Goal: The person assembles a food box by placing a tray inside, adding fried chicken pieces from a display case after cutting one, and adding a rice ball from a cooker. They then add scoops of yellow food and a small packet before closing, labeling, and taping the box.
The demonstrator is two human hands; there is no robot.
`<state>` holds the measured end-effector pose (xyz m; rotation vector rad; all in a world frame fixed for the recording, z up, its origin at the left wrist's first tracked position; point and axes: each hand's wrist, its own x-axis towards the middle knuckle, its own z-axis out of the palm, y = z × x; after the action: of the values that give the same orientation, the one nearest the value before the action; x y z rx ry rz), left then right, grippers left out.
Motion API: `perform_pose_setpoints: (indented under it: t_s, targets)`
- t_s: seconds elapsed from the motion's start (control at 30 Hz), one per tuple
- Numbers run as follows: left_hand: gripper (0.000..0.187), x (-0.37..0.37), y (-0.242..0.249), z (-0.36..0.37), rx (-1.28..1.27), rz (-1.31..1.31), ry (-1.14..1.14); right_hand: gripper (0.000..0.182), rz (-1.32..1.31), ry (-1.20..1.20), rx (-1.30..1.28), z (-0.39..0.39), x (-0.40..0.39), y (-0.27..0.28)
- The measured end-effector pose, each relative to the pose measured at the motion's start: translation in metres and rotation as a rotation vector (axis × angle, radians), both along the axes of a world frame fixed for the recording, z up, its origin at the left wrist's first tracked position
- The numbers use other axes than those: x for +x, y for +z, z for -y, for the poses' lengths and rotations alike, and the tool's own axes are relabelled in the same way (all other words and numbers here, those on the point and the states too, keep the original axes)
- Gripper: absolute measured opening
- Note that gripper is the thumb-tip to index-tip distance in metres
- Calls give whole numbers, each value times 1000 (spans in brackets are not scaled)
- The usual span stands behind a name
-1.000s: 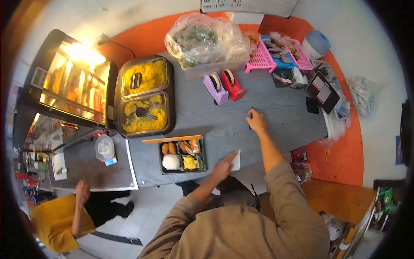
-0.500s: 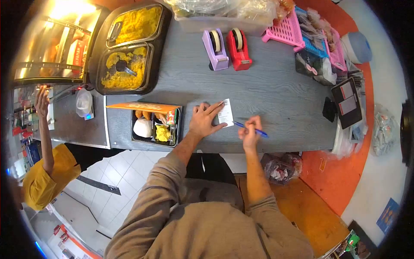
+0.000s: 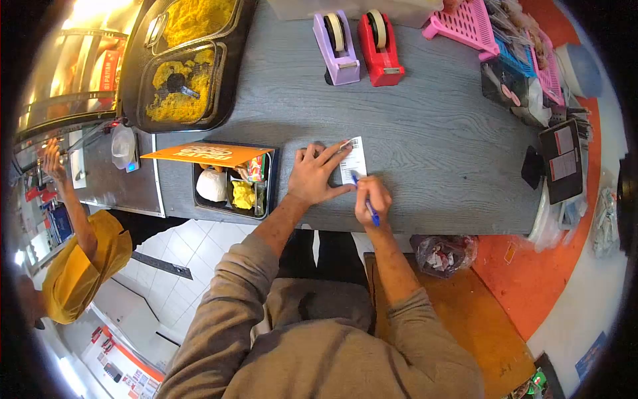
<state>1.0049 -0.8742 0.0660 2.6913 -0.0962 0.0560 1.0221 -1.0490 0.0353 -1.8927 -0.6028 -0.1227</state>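
Observation:
A small white printed slip [image 3: 354, 161] lies on the grey table. My left hand [image 3: 319, 174] rests beside it with fingers spread, some fingertips on the slip's left edge. Between the fingers of my right hand [image 3: 373, 201] is a blue pen [image 3: 373, 214], its tip at the lower right part of the slip. To the left of my left hand stands a black meal box [image 3: 267, 174] with its orange lid [image 3: 198, 154] raised. White rice [image 3: 212, 185], a yellow food portion [image 3: 243, 194] and small packets show inside.
Purple [image 3: 344, 66] and red [image 3: 385, 70] tape dispensers stand at the back. Trays of yellow food [image 3: 185, 86] are at the back left, pink baskets [image 3: 465, 28] at the back right. Another person in a yellow shirt [image 3: 80, 269] is at the left, one hand raised.
My right hand has moved left, bringing the pen onto the slip. The pen is now more upright. The whole view has shifted, with the back items higher in the frame.

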Motion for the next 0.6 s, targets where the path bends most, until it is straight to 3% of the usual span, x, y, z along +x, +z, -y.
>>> perform_pose_setpoints:
  t_s: [0.1, 0.17, 0.23, 0.3, 0.47, 0.6]
  targets:
    - [82, 0, -1, -1, -6, 4, 2, 6, 2, -87, 24, 2, -2, -4]
    - [82, 1, -2, -1, 7, 10, -6, 7, 74, 70, 71, 2, -1, -3]
    - [83, 0, 1, 1, 7, 4, 9, 8, 68, -53, 81, 2, -1, -2]
    - [84, -1, -1, 1, 32, -12, 0, 9, 57, 90, 72, 4, -2, 0]
    - [83, 0, 1, 2, 13, -18, 13, 10, 65, -44, 170, 7, -1, -4]
    - [79, 0, 3, 2, 36, -29, 8, 9, 49, -136, 40, 2, 0, -2]
